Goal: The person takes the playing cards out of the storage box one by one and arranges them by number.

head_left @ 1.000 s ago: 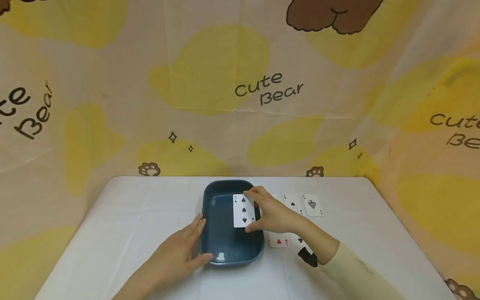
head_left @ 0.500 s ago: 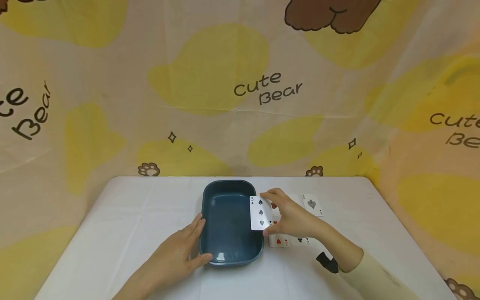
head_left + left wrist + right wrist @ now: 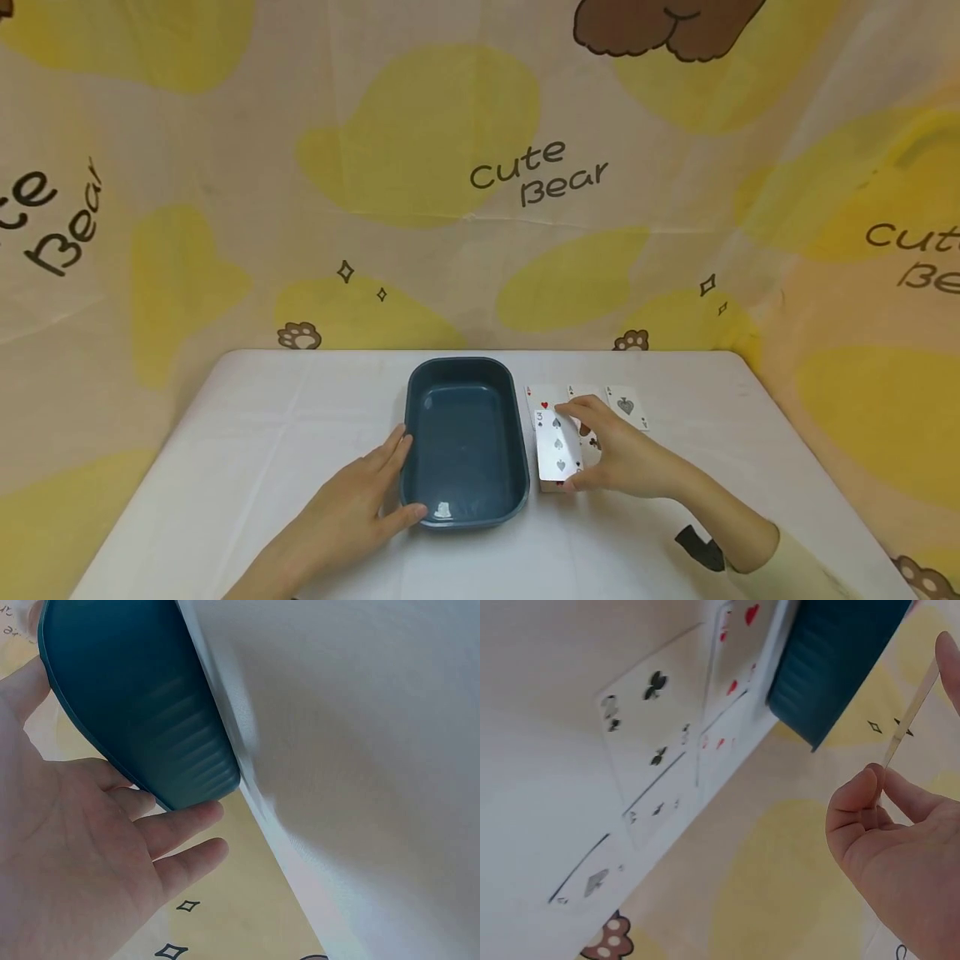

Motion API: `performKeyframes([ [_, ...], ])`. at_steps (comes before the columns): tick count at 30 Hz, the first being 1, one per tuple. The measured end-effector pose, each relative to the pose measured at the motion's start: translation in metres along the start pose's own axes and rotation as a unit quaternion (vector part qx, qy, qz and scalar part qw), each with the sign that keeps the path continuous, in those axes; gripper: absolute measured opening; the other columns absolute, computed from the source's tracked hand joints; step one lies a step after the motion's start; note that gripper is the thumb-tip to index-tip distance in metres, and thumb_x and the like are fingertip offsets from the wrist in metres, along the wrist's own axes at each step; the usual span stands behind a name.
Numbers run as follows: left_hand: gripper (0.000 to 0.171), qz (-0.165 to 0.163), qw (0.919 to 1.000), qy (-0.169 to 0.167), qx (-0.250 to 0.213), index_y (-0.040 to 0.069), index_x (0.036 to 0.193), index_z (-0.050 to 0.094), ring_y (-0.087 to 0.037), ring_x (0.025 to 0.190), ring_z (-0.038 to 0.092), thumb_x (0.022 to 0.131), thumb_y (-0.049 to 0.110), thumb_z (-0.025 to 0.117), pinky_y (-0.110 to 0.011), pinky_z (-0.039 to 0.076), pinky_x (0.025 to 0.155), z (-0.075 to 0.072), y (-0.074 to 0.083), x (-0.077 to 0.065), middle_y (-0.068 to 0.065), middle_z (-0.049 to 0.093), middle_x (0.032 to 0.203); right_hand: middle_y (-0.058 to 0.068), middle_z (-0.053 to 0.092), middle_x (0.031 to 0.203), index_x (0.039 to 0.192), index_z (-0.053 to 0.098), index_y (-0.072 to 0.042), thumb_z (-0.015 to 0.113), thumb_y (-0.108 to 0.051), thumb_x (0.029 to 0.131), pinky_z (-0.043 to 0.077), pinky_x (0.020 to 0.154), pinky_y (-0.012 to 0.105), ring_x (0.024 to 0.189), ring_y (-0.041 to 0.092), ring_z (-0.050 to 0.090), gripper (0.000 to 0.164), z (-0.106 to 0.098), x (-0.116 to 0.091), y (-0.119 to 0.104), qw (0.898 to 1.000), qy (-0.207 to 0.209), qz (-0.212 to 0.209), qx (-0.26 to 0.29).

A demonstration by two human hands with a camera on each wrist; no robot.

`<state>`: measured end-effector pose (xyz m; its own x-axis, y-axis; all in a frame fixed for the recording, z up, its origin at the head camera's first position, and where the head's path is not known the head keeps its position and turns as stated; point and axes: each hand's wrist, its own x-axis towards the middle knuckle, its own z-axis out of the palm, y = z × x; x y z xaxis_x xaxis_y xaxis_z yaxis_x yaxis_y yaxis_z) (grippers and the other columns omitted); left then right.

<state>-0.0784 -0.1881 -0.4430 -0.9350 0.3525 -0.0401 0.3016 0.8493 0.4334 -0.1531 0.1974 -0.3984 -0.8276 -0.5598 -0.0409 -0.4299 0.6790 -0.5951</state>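
Note:
My right hand (image 3: 622, 454) pinches a three of spades playing card (image 3: 551, 442) by its edges, face up, just right of the blue dish (image 3: 461, 450). The right wrist view shows this card edge-on between thumb and fingers. Beneath it in the head view lies a mostly covered card; the right wrist view shows the two of hearts (image 3: 739, 645) and two of clubs (image 3: 649, 720) side by side. Behind them lie the ace of hearts (image 3: 542, 395), ace of clubs (image 3: 581, 390) and ace of spades (image 3: 627, 406). My left hand (image 3: 345, 504) rests with extended fingers against the dish's left side.
A white cloth-covered table (image 3: 247, 433) carries everything. Behind it hangs a printed yellow and beige curtain (image 3: 420, 142). A black strap piece (image 3: 701, 550) shows beside the right forearm.
My right hand has carried the three of spades from over the dish rightward and toward me, over the front row of cards. The left hand and dish have stayed put.

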Motion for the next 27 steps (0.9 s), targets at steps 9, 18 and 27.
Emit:
performKeyframes([
  [9,0.099,-0.015,0.9999,-0.006,0.0,0.006,0.165,0.032,-0.038,0.146,0.045,0.094,0.069,0.063,-0.056,0.041,0.116,0.0,0.001,0.002,-0.004,0.021,0.173,0.001,0.048,0.144,0.152,0.05,-0.005,0.098,-0.028,0.072,0.052,0.081,0.031,0.113,0.023,0.05,0.095,0.007,-0.019,0.012,1.0,-0.005,0.012,0.016],
  [18,0.099,-0.013,0.9999,-0.006,-0.005,0.006,0.164,0.032,-0.04,0.145,0.046,0.095,0.068,0.064,-0.057,0.042,0.115,0.0,0.001,0.001,-0.004,0.022,0.173,0.0,0.045,0.147,0.149,0.053,-0.009,0.098,-0.04,0.071,0.054,0.091,0.037,0.115,0.022,0.052,0.095,0.019,-0.032,0.012,0.999,-0.027,0.032,0.02],
  [27,0.098,-0.009,0.9999,-0.004,-0.006,0.004,0.164,0.033,-0.04,0.144,0.046,0.095,0.067,0.064,-0.057,0.042,0.115,-0.001,0.001,0.0,-0.006,0.023,0.173,-0.004,0.046,0.14,0.147,0.055,-0.01,0.097,-0.046,0.069,0.054,0.096,0.034,0.115,0.021,0.057,0.096,0.031,-0.044,0.013,0.999,-0.038,0.024,0.017],
])
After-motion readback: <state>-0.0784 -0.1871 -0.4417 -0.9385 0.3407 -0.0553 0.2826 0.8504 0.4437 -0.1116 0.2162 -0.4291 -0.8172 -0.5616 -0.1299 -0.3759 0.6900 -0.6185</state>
